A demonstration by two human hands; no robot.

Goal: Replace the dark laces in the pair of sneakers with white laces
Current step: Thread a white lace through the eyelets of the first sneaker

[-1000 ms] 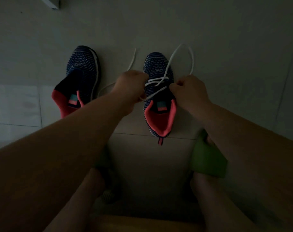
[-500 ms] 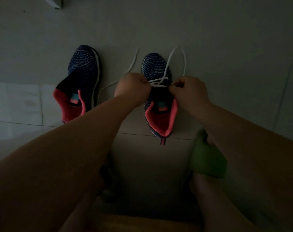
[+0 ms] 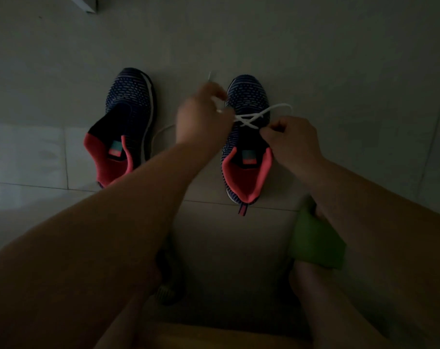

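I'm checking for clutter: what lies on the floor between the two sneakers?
In the head view, the left hand and forearm, and a loop of white lace beside the left sneaker.

Nothing legible anywhere in this dim view. The left sneaker shows a small teal-and-coral tag on its insole, but any print on it is too dark and blurred to make out. Same story on the right sneaker: its insole tag is just two colour bands, with no letters, numbers or logo readable.
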